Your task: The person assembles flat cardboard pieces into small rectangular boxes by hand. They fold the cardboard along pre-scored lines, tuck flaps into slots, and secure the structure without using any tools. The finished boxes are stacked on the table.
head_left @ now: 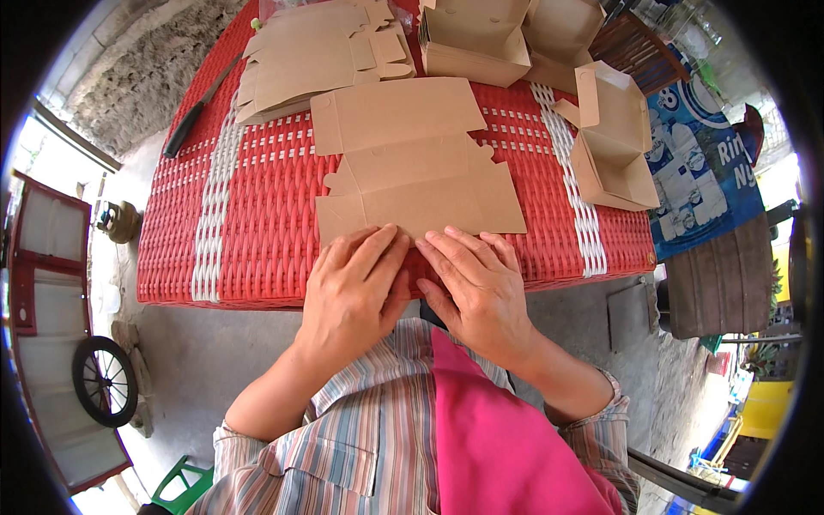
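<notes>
A flat brown cardboard box blank (421,184) with creases, tabs and side flaps lies before me on a red and white woven tabletop (266,219). At the left part of its near edge, my left hand (356,279) has its fingertips over the cardboard and its thumb lower down. My right hand (476,287) holds the same edge close beside it, fingers bent over the cardboard. The thumbs point toward each other below the edge, and the undersides of both hands are hidden.
Behind the blank is a stack of flat box blanks (309,60). Folded open boxes (476,47) stand at the back right, with a single open-lidded box (614,150) nearer. A dark-handled knife (193,116) lies along the table's left edge. A blue printed cloth (699,163) hangs at right.
</notes>
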The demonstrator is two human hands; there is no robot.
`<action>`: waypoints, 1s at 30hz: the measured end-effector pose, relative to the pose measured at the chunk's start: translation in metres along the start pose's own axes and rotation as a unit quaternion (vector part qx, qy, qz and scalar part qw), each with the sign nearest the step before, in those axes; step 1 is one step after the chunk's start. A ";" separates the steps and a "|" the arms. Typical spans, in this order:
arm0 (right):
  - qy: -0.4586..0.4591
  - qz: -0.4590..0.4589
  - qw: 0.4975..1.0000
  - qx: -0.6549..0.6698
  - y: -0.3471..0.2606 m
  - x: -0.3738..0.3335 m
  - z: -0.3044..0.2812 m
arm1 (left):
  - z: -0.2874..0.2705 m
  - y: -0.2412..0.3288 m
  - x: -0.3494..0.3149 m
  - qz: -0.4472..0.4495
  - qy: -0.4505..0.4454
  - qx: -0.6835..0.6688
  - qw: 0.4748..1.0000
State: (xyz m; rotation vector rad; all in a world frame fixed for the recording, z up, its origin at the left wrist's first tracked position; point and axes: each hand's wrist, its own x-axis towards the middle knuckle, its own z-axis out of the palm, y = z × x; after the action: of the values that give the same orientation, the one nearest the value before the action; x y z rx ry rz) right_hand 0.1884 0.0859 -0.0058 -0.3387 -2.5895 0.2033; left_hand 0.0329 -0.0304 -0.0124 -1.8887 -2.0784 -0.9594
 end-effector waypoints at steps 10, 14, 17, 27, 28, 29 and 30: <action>0.003 -0.032 0.999 -0.037 0.010 0.008 0.002 | -0.009 0.010 -0.001 -0.011 -0.048 0.049 0.998; 0.015 -0.005 0.999 -0.037 0.025 0.004 -0.004 | -0.018 0.003 -0.010 -0.026 -0.054 0.072 0.996; 0.021 0.011 0.998 -0.053 0.036 -0.003 -0.010 | -0.024 -0.001 -0.020 -0.028 -0.061 0.102 0.993; 0.103 0.152 0.983 0.000 0.070 0.005 -0.032 | -0.028 -0.009 -0.041 -0.038 -0.028 0.079 0.996; 0.093 0.171 0.981 -0.006 0.075 0.007 -0.031 | -0.026 -0.009 -0.043 -0.040 -0.024 0.077 0.996; 0.083 0.190 0.978 -0.012 0.081 0.008 -0.028 | -0.024 -0.007 -0.044 -0.042 -0.020 0.076 0.996; 0.073 0.207 0.975 -0.015 0.086 0.009 -0.024 | -0.023 -0.006 -0.044 -0.045 -0.014 0.076 0.996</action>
State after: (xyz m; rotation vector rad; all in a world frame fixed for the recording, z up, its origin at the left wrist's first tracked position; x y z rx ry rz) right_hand 0.2103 0.1730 0.0016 -0.8720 -2.3523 0.2722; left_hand 0.0290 -0.0800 -0.0202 -1.7564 -2.2018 -0.7714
